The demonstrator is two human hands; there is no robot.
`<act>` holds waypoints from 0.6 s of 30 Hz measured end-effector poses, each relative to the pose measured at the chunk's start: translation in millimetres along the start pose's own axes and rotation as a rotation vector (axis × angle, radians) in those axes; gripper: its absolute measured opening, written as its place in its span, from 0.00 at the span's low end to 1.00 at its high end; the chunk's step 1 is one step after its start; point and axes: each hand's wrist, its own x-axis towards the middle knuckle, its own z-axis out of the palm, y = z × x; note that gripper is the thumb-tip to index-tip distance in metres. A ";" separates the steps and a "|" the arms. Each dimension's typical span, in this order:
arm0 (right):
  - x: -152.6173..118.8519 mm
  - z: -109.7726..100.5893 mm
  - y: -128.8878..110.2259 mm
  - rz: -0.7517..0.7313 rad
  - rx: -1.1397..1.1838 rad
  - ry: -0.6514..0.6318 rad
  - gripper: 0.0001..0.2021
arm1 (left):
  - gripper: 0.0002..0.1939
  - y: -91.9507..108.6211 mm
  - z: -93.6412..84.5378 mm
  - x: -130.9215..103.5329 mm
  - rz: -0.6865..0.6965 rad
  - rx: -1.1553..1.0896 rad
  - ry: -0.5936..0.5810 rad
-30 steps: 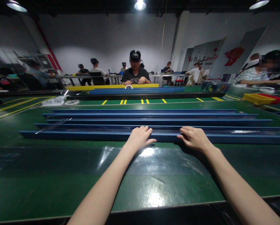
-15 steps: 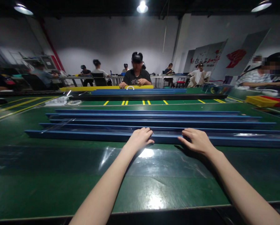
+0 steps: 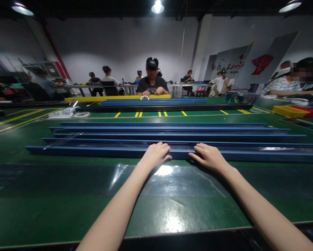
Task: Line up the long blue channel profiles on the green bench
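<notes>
Across the table lies a long blue channel [image 3: 93, 151], the nearest of several. My left hand [image 3: 157, 154] rests on it near the middle, fingers over its front wall and thumb in front, closed on that wall. A short gap to the right, my right hand [image 3: 208, 156] is at the same channel, its fingertips over the front wall and its thumb stretched apart toward the left. Clear film shows inside the channel. A wide strip of transparent film [image 3: 93, 181] lies flat on the green table in front, under my forearms.
More blue channels [image 3: 172, 129] lie behind. Farther back are a black profile [image 3: 172, 107], a yellow bar [image 3: 93, 99] and a seated person [image 3: 153, 83]. At the right are a yellow tray [image 3: 289, 112] and another person [image 3: 284, 83].
My right hand has moved left along the channel, closer to my left hand. My left hand stays in about the same place. The person opposite has moved a hand to the right.
</notes>
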 end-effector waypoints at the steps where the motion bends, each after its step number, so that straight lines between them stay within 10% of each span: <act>1: -0.4 -0.1 1.0 0.004 0.001 -0.004 0.18 | 0.10 0.1 -0.2 0.0 0.000 -0.002 0.001; 18: -0.3 -0.4 1.0 0.035 0.036 -0.025 0.19 | 0.11 -2.0 2.1 0.1 -0.005 -0.023 0.009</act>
